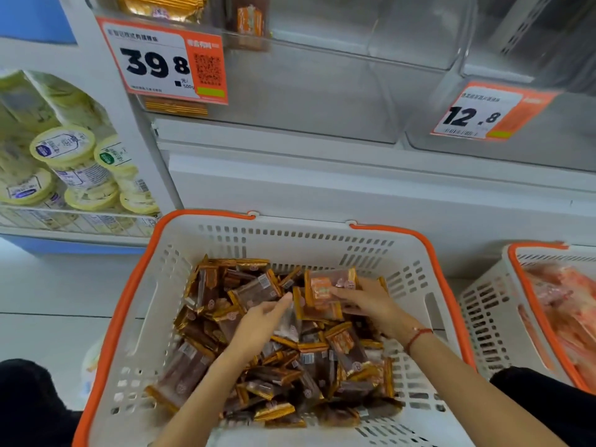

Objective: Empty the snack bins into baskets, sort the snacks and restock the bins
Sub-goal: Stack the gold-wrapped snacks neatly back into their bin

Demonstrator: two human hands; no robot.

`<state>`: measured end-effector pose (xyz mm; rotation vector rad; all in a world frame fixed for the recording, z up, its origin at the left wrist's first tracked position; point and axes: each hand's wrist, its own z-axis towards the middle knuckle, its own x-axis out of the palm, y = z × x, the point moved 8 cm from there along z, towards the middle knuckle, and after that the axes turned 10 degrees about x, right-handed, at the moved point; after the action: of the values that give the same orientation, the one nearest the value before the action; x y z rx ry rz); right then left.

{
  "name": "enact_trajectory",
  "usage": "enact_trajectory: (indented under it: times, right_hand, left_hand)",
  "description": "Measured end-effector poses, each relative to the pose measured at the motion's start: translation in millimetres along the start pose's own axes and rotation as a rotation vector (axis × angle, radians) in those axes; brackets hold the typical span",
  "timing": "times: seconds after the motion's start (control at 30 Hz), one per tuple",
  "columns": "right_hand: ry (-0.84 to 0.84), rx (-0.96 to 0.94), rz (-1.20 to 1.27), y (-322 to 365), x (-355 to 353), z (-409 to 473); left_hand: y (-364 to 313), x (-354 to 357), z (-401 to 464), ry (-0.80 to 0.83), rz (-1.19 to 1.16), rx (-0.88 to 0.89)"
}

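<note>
We see two bare forearms entering from the bottom of the frame, with no sleeves covering them. Our right wrist wears a thin red string bracelet (pixel 417 337). Dark black clothing (pixel 29 401) shows at the lower left and lower right corners of the frame.

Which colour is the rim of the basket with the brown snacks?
Orange, on a white basket; head view.
</note>
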<state>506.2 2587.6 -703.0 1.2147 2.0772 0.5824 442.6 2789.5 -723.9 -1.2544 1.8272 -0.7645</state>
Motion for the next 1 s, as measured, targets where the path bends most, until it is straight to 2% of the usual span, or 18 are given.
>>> enact_trajectory:
  times: [0.07,0.13,0.23,0.3,0.33,0.43,0.5,0.6,0.67,0.77,0.83,0.93,1.0]
  right_hand:
    - [0.135,0.04,0.197,5.1,16.8,-12.1]
    - [0.209,0.036,0.271,11.5,35.2,-21.4]
    - [0.278,0.007,0.255,18.5,52.5,-27.4]
    - [0.348,0.016,0.176,13.9,54.2,-25.2]
    - [0.331,0.043,0.067,5.1,49.3,-20.7]
    - [0.0,0.094,-0.643,-37.2,14.7,2.8]
    - [-0.116,0.143,-0.955,-63.5,7.0,5.2]
    - [-0.049,0.257,-1.129,-93.9,20.8,4.4]
    - [-0.08,0.27,-1.078,-98.0,22.9,8.6]
    - [-0.079,0.166,-0.928,-78.3,18.4,18.8]
    - [0.063,0.088,-0.887,-50.3,18.5,20.3]
    - [0.327,-0.129,-0.9,12.8,35.8,-6.1]
    - [0.341,-0.247,-0.968,48.9,47.2,-27.4]
  left_hand:
    - [-21.4,15.7,-8.7,-0.001,-0.276,-0.099]
    - [-37.2,13.0,-12.2,-0.111,-0.377,-0.022]
    - [-43.9,-1.4,-14.9,-0.264,-0.413,0.138]
    - [-38.3,-15.0,-14.8,-0.336,-0.452,0.17]
    - [-33.0,-22.7,-13.9,-0.363,-0.489,0.153]
    - [-9.9,-42.6,-8.1,-0.388,-0.617,0.073]
    - [2.7,-50.2,-6.8,-0.357,-0.649,0.032]
    - [15.3,-52.6,-6.9,-0.301,-0.674,-0.001]
    - [18.5,-51.8,-7.0,-0.289,-0.681,-0.009]
    - [16.8,-50.2,-8.4,-0.29,-0.661,0.009]
    - [15.0,-52.7,-9.0,-0.297,-0.608,0.014]
    - [2.5,-54.5,-9.9,-0.263,-0.509,0.059]
    - [-7.5,-49.7,-7.0,-0.195,-0.42,0.085]
